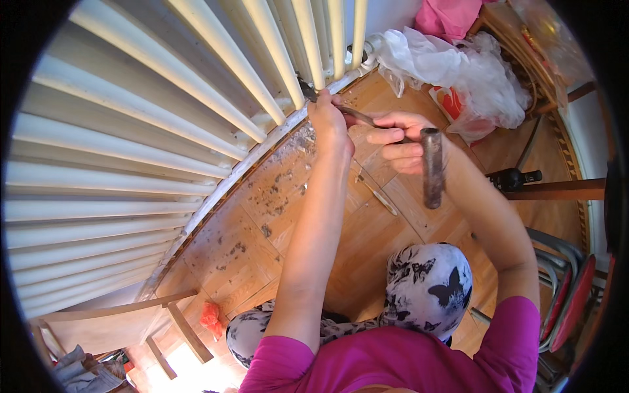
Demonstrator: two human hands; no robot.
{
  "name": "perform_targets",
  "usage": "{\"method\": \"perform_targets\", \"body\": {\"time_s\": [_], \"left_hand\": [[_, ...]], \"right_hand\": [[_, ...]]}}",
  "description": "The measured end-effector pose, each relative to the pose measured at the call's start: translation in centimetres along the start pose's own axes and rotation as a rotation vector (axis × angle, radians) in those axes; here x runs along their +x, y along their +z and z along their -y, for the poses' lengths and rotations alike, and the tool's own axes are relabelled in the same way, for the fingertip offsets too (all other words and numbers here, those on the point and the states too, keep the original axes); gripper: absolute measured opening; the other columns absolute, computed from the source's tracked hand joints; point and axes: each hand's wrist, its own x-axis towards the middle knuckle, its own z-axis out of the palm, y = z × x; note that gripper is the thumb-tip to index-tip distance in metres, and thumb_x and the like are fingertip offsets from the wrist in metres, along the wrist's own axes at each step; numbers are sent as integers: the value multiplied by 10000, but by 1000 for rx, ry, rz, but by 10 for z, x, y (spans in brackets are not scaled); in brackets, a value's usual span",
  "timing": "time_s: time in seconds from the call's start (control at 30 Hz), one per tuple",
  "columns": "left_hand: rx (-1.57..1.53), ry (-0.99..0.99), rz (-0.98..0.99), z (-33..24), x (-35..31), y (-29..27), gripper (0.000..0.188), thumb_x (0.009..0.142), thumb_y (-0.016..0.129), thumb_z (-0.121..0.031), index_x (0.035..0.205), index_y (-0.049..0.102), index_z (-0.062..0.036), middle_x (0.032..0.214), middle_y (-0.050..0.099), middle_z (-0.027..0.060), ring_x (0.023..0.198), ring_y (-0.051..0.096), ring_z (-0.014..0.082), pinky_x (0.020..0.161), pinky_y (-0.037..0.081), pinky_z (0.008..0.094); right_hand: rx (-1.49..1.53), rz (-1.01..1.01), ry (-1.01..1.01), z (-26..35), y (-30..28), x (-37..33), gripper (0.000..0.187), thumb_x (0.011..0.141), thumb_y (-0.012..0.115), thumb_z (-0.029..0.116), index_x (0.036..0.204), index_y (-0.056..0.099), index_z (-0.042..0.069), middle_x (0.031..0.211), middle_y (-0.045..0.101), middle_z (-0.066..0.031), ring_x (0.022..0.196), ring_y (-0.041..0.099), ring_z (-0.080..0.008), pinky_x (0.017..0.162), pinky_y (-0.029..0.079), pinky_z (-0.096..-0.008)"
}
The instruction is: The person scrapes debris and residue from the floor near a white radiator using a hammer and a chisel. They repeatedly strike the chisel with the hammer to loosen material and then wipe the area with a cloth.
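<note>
Left hand [325, 116]: clenched round the chisel [354, 112], tip at the radiator [196, 85] foot.
Right hand [401, 141]: gripping the hammer [432, 167] handle.
Handling: both stiff, heavy steel, probably; hold mid-shaft.
</note>
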Motion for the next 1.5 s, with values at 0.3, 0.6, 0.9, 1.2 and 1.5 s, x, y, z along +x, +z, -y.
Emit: {"method": "perform_targets", "body": {"time_s": [0.3,0.6,0.9,1.2,1.5], "left_hand": [[26,-28,36,-11,15,-15,67,891,414,-50,902,479,-62,622,438,-20,487,322,89,395,198,252],[-70,5,112,-8,12,-16,69,924,422,-99,930,476,-56,646,426,-7,521,327,102,443,256,249],[-248,-161,345,-22,5,-18,277,984,388,-268,740,393,-136,613,339,-26,516,269,101,458,231,261],[-160,-59,262,-25,-16,4,276,977,418,-239,720,375,-147,546,276,-47,489,241,101,447,220,269],[-164,-44,139,-20,-14,0,67,955,403,-104,1000,445,-78,654,423,-6,483,309,87,374,217,249]], "right_hand": [[-9,-143,-175,-19,7,24,217,999,444,243,797,427,165,538,356,88,348,315,-44,337,275,-215],[246,128,-262,-28,2,26,153,1017,384,179,904,470,121,569,407,73,358,392,-63,335,309,-227],[573,301,-304,-40,16,37,355,1047,280,213,778,471,81,579,444,19,385,493,-126,380,382,-269],[497,251,-291,-39,19,22,379,1056,283,248,756,461,98,552,421,22,372,483,-125,362,381,-271],[497,218,-260,-37,20,21,420,1054,276,252,707,470,117,498,423,21,356,449,-121,368,386,-244]]}}
